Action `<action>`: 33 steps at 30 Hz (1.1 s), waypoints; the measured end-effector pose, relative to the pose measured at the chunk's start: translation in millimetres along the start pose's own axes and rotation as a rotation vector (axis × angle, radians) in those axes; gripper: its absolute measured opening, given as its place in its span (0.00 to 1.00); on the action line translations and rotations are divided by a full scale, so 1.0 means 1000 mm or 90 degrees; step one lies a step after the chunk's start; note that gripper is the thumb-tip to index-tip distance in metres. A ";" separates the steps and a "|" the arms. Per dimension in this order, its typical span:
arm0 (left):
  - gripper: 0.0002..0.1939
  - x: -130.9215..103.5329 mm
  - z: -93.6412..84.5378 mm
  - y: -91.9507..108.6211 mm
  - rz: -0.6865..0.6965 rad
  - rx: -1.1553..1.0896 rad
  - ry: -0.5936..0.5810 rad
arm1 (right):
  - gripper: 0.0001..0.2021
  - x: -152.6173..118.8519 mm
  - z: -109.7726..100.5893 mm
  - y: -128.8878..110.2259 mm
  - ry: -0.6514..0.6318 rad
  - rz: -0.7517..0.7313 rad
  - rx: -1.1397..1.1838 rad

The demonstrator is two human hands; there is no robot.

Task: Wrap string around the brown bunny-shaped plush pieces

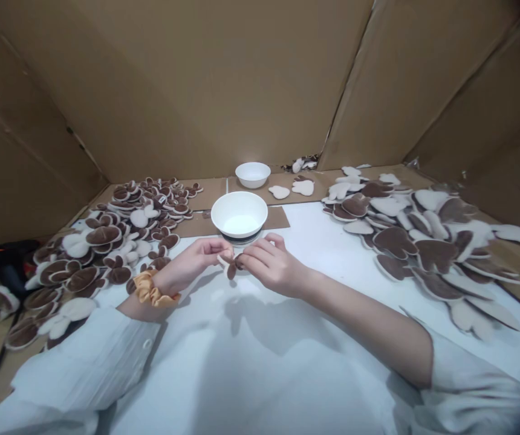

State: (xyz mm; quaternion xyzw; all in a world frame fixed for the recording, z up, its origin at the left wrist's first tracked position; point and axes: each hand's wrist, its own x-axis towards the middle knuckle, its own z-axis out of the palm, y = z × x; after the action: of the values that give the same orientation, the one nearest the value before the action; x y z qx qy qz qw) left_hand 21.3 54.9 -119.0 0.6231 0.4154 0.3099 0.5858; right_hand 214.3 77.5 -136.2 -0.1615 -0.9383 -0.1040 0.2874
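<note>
In the middle of the frame, just below centre, a small brown-and-white fabric piece with rabbit-like ears (231,270) is held above the white bench (300,232). The left hand (201,254) has its grip pinched on the piece's left edge, thumb and fingertips together; an orange gathered fabric hair tie (151,290) circles that wrist. The right hand (276,266) has its grip closed on the piece's right side, fingers curled over it.

Just beyond the hands, at the centre, stands a wide white round bowl (239,229) with something dark underneath. Behind it, a smaller white round bowl (253,183) stands on brown cardboard, near a pale flat fabric cutout (279,192) to its right.

A heap of brown-and-white eared fabric pieces (106,235) spreads over the left of the frame; a pile of larger brown-and-white flat fabric shapes (435,254) covers the right. Tall brown cardboard walls (224,78) fill the upper frame.
</note>
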 end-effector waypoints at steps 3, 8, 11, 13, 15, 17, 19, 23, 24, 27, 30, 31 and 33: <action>0.04 0.001 0.009 -0.007 0.035 -0.038 0.059 | 0.08 0.001 0.001 -0.002 0.076 0.108 0.071; 0.06 0.001 0.024 -0.011 0.199 0.101 0.205 | 0.05 0.006 -0.004 -0.007 0.132 0.259 0.176; 0.05 0.005 0.028 -0.014 0.215 0.052 0.184 | 0.03 0.008 -0.008 -0.008 0.134 0.294 0.200; 0.05 0.009 0.031 -0.016 0.213 -0.008 0.155 | 0.03 0.007 -0.011 -0.008 0.122 0.310 0.201; 0.05 0.013 0.033 -0.017 0.203 -0.031 0.128 | 0.04 0.005 -0.013 -0.007 0.103 0.329 0.192; 0.05 0.015 0.036 -0.015 0.179 -0.017 0.114 | 0.04 0.004 -0.015 -0.006 0.087 0.350 0.184; 0.05 0.016 0.037 -0.012 0.164 0.039 0.137 | 0.04 0.003 -0.015 -0.003 0.079 0.372 0.184; 0.07 0.011 0.037 -0.008 0.187 0.288 0.233 | 0.04 0.002 -0.013 0.000 0.051 0.412 0.194; 0.06 0.010 0.036 -0.008 0.204 0.368 0.249 | 0.04 0.002 -0.013 0.000 0.040 0.417 0.192; 0.06 0.008 0.034 -0.009 0.325 0.641 0.270 | 0.05 0.003 -0.014 0.000 0.008 0.424 0.175; 0.08 0.008 0.032 -0.009 0.484 0.939 0.268 | 0.06 0.005 -0.016 -0.001 -0.024 0.445 0.166; 0.09 0.008 0.033 -0.008 0.520 1.013 0.265 | 0.06 0.006 -0.017 -0.001 -0.038 0.457 0.168; 0.08 0.009 0.034 -0.004 0.564 1.106 0.251 | 0.07 0.008 -0.020 -0.001 -0.070 0.479 0.169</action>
State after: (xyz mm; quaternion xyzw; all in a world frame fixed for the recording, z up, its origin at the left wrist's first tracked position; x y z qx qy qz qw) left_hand 54.2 46.5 -128.2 0.8721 0.3175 0.1869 -0.3220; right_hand 217.7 72.5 -115.7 -0.4603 -0.8331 0.1393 0.2732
